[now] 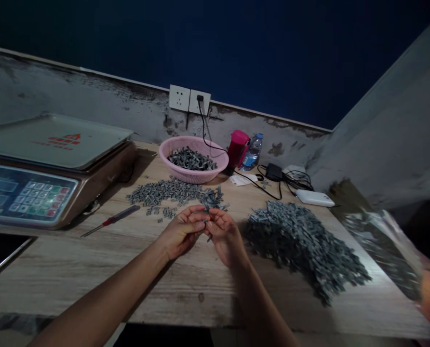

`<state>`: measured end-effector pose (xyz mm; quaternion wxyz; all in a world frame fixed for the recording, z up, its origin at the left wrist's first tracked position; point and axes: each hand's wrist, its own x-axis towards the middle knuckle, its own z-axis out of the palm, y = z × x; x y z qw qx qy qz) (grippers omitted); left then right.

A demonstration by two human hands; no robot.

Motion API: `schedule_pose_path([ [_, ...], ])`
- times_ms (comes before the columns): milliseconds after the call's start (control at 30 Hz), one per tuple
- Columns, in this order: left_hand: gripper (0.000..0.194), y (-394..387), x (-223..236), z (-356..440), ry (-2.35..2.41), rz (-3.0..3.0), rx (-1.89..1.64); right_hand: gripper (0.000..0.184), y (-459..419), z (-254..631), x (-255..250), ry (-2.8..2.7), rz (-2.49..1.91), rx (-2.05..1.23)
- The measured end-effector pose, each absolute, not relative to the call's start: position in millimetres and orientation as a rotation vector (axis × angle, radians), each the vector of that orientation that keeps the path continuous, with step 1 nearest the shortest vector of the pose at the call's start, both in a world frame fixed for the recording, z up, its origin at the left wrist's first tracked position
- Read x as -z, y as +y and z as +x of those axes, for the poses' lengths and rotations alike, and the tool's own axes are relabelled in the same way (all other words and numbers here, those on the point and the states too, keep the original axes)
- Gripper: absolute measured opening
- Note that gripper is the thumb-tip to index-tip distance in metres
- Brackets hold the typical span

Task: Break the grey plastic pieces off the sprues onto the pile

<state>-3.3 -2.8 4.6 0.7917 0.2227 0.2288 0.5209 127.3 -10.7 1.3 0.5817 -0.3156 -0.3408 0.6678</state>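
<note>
My left hand (186, 231) and my right hand (222, 234) meet fingertip to fingertip above the table. Both are closed in a pinch on a small grey piece (209, 238), mostly hidden by the fingers; one thin end sticks out below. Just beyond the hands lies a small heap of longer grey strips (212, 196). Left of that heap are many small grey square pieces (164, 192) spread over the wood. To the right of my right hand rises a big pile of grey strip-like parts (302, 236).
A pink basket (193, 177) of grey parts stands at the back. On the left are a scale (106, 178), a screwdriver (115, 218) and a dark tablet-like device (5, 253). Behind stand a red cup (236, 149) and a water bottle (251, 153), near cables and a white device (314, 197).
</note>
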Motion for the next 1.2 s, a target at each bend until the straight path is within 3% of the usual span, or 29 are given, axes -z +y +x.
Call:
schedule_pose_path([
  [700, 0.050, -2.6, -7.2, -7.3, 0.528, 0.701, -1.085, 0.033, -14.3, 130.1, -6.9, -0.888, -0.812, -1.539],
  [967, 0.053, -1.2, -8.3, -9.3, 0.526, 0.695, -1.113, 0.035, -15.2, 136.5, -10.8, -0.961, -0.689, -1.729],
  [1200, 0.051, -1.5, -13.0, -11.5, 0.495, 0.771, -1.031, 0.036, -12.6, 138.9, -4.1, -1.126, -0.667, -1.566],
])
